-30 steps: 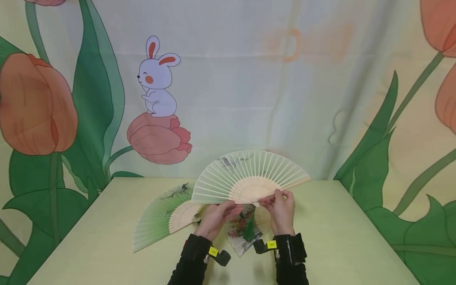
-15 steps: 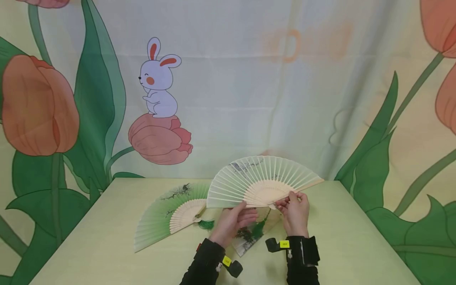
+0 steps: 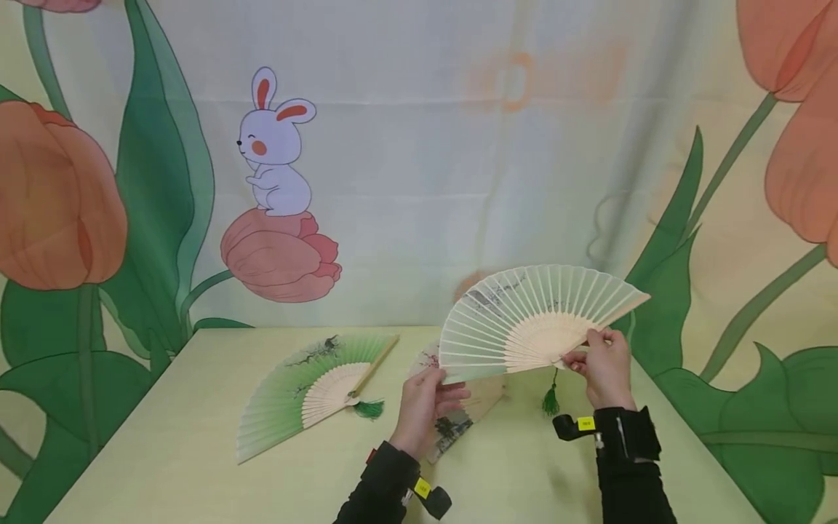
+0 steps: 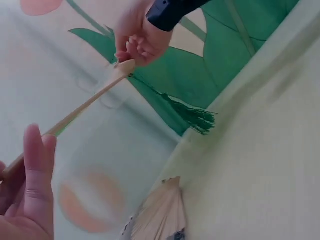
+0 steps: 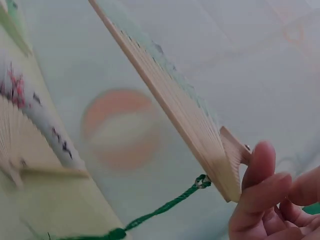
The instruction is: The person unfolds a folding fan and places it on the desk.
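Observation:
An open folding fan (image 3: 546, 327), pale green with bare wooden ribs, is held up above the table. My left hand (image 3: 422, 407) pinches its left end, thumb on top and fingers beneath. Near the pivot, my right hand (image 3: 605, 367) grips the right outer rib between thumb and fingers. A dark green tassel (image 3: 551, 400) dangles from the pivot. Seen edge-on in the right wrist view, the fan (image 5: 175, 112) has its ribs spread.
A second spread fan (image 3: 314, 397), deeper green, lies on the table at left with its own tassel (image 3: 369, 409). Partly hidden behind my left hand lies a third fan (image 3: 452, 429) with a floral print. A tulip-and-rabbit curtain (image 3: 406, 160) hangs behind the table (image 3: 177, 451).
Both hands have moved right with the pale fan, the right hand farther and slightly upward. My left hand now pinches the fan's left end, farther from the pivot. The hanging tassel has come into plain view.

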